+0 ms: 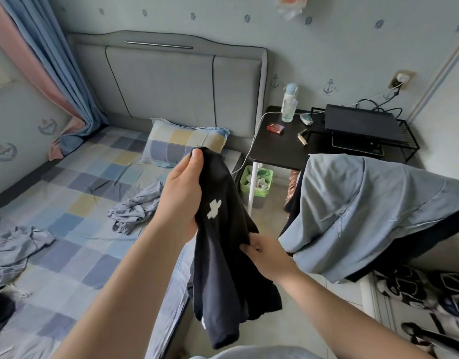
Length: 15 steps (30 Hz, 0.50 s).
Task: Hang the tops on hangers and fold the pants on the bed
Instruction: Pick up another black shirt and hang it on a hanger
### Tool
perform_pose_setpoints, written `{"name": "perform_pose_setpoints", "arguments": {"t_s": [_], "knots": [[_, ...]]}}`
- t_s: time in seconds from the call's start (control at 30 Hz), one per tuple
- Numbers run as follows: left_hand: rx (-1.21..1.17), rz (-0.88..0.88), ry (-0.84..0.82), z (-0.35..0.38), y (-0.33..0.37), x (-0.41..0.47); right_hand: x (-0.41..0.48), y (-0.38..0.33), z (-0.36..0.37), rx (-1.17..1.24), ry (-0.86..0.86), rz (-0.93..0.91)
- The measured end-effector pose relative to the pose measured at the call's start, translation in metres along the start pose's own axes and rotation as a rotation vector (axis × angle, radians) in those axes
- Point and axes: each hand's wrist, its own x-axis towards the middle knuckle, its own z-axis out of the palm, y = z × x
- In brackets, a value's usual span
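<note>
Two hands hold one black garment up in the air over the right edge of the bed. The left hand is the higher one, its fingers closed round the bunched top of the cloth with the thumb lying along the upper edge. The right hand is lower and to the right, its fingertips pinching a fold at the garment's side. Between the two hands the cloth shows a white cross-shaped mark, and below the right hand it hangs loose in folds; whether it is a top or pants I cannot tell. On the checked sheet to the left of the left hand lies a crumpled grey-blue garment, and a second grey-blue garment lies bunched at the left edge of the view, with a dark piece of clothing just below it in the corner. A checked pillow leans at the foot of the grey headboard, behind the left hand's thumb. Right of the bed stands a black side table carrying a clear bottle, a small red box and a black wire rack. A green bin sits on the floor under the table. Near the right hand, a light blue garment is draped over a dark object, and shoes lie on the floor below it.
</note>
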Motion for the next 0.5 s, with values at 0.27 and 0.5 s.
{"name": "perform_pose_setpoints", "arguments": {"t_s": [0.27, 0.5], "knots": [[0.101, -0.018, -0.003, -0.023, -0.007, 0.011, -0.005, 0.028, -0.038, -0.190, 0.161, 0.105], [0.842, -0.048, -0.156, -0.040, -0.037, 0.029, 0.000, -0.008, -0.060, -0.012, 0.280, 0.047]]}}
